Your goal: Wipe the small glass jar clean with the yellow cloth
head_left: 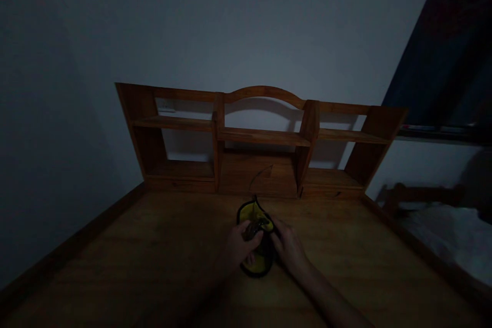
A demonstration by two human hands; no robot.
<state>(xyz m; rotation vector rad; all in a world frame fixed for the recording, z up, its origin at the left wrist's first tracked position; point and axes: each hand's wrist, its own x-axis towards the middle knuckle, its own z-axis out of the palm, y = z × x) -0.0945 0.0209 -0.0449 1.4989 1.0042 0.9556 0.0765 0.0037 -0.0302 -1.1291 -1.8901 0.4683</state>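
Note:
On the wooden desk in front of me lies an opened soft case [258, 267] with a yellow lining and a black edge. My left hand [237, 247] is closed around a small dark, shiny object [254, 228], held over the inside of the case; dim light hides its kind. My right hand [286, 246] pinches the case's right edge, its fingertips at the black border. A thin dark cord or strap seems to rise from the case's far tip.
Behind the case, a wooden shelf unit [265, 137] with several compartments stands at the desk's back against the wall. Raised rims [77, 241] border the desk [154, 266]. A pale cloth heap [449, 236] and a wooden chair or bed rail [426, 193] lie beyond the right side.

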